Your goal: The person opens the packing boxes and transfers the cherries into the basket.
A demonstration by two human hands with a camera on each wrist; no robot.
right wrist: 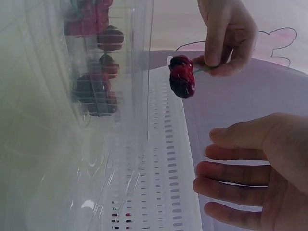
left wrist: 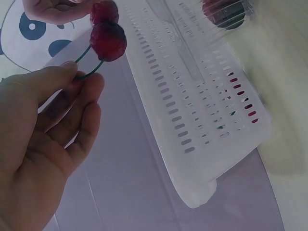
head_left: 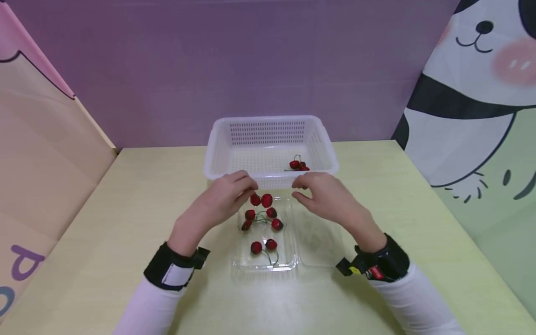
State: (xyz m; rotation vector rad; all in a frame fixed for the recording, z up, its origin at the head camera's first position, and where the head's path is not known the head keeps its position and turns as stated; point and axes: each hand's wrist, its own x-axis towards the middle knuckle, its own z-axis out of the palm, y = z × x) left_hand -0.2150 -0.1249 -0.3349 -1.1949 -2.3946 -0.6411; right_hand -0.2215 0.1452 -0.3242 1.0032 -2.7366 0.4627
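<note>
My left hand [head_left: 224, 197] pinches the green stems of a pair of cherries [left wrist: 109, 42] between thumb and fingertips. The pair hangs above the far end of a clear plastic box [head_left: 284, 260]. Inside that box lie several more red cherries [head_left: 271, 244] with stems. To the right, my right hand [head_left: 326, 197] hovers over the box's transparent lid side, its fingers relaxed and apart from each other. Nothing lies between the fingers [right wrist: 236, 173] of this hand in the right wrist view.
A white slotted basket [head_left: 268, 181] stands just behind the box, against the purple backdrop [head_left: 268, 70]. A few cherries [head_left: 295, 164] lie in its right front corner. The clear lid [head_left: 320, 242] spreads flat on the pale wooden table [head_left: 125, 223].
</note>
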